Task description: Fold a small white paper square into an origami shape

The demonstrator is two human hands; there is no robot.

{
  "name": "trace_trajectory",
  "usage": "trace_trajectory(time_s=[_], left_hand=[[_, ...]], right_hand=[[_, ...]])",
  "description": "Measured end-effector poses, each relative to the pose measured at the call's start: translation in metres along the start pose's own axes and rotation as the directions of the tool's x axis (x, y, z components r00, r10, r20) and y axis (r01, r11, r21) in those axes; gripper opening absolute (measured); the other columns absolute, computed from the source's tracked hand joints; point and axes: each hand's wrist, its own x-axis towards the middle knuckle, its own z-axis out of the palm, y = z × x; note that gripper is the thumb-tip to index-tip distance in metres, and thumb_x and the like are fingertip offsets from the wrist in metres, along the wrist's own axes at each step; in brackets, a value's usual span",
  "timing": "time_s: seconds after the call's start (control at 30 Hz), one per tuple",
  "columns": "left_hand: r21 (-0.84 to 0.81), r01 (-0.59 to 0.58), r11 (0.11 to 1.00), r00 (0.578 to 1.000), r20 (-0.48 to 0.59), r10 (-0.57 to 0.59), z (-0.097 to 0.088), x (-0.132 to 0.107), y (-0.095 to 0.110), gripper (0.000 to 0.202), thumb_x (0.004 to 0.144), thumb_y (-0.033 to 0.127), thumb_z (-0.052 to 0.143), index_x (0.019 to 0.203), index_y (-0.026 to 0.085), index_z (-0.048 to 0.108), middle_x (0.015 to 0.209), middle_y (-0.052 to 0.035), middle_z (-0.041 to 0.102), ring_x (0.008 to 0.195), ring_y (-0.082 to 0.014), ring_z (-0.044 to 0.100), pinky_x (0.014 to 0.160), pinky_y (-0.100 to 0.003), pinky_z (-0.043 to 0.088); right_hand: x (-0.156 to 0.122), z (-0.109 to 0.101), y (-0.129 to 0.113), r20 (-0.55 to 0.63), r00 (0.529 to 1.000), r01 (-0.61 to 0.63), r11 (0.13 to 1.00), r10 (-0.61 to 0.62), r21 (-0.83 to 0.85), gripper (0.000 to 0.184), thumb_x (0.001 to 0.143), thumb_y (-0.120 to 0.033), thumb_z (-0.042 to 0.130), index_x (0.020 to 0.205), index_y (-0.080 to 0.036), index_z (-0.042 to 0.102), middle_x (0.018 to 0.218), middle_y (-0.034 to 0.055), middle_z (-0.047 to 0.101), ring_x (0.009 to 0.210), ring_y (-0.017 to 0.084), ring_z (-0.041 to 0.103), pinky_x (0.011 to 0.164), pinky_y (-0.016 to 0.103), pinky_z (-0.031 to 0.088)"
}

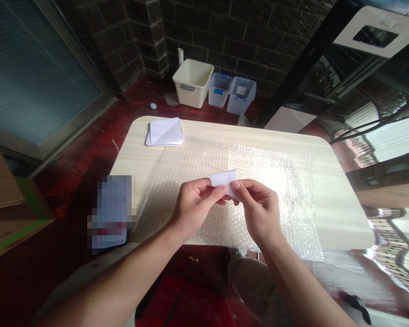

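Both hands hold a small folded piece of white paper (223, 177) above the middle of the table. My left hand (198, 202) pinches its left part between thumb and fingers. On the other side, my right hand (259, 204) grips the paper's right edge, thumb on top. The fingers beneath the paper are partly hidden. Under the hands, a sheet of clear bubble wrap (191, 163) covers much of the tabletop. A stack of white paper sheets (164, 131) lies at the table's far left corner.
The pale wooden table (341, 195) has rounded corners. Beyond it on the dark red floor stand a cream bin (192, 88) and two clear plastic boxes (240, 97). Cardboard boxes (7, 204) are at the left. A blurred-out object (112, 209) is beside the table's left edge.
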Motion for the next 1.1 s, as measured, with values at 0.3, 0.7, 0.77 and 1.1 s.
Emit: trace_trajectory(time_s=[0.3,0.7,0.77,1.1], left_hand=[[0.044,-0.043,0.998,0.994,-0.099,0.047,0.0,-0.001,-0.003,0.023,0.09,0.037,0.081,0.082,0.015,0.079,0.079,-0.0073,0.082,0.075,-0.0204,0.079,0.073,-0.03,0.066],[0.049,-0.075,0.996,0.994,-0.071,0.078,-0.002,0.006,-0.009,0.024,0.091,0.036,0.08,0.096,0.013,0.081,0.08,-0.0064,0.079,0.067,-0.016,0.072,0.067,-0.027,0.06],[0.077,-0.09,0.993,0.991,-0.088,0.097,-0.002,0.005,-0.008,0.023,0.09,0.035,0.08,0.094,0.012,0.081,0.078,-0.0058,0.078,0.066,-0.0158,0.071,0.065,-0.026,0.059],[0.036,-0.108,0.993,0.994,0.028,0.107,0.008,-0.003,-0.011,0.02,0.093,0.031,0.075,0.097,0.012,0.081,0.075,-0.0069,0.078,0.064,-0.0166,0.073,0.063,-0.027,0.058]], right_hand=[[-0.003,0.005,-0.002,-0.03,1.0,0.002,0.998,-0.004,-0.064,0.027,0.093,-0.041,0.079,0.079,-0.019,0.074,0.062,-0.0002,0.065,0.055,0.012,0.057,0.054,0.027,0.046],[-0.002,0.011,-0.005,0.076,0.997,0.006,0.998,-0.001,-0.069,0.029,0.097,-0.045,0.074,0.087,-0.018,0.071,0.067,0.0006,0.066,0.057,0.012,0.058,0.054,0.026,0.047],[-0.004,0.01,-0.008,0.124,0.992,-0.01,0.998,0.017,-0.062,0.029,0.098,-0.046,0.073,0.092,-0.018,0.072,0.068,0.0007,0.067,0.058,0.013,0.06,0.056,0.027,0.049],[-0.014,-0.001,-0.017,0.126,0.992,0.015,0.989,0.004,-0.144,0.033,0.098,-0.046,0.072,0.08,-0.018,0.071,0.068,0.0037,0.071,0.057,0.014,0.06,0.056,0.026,0.049]])
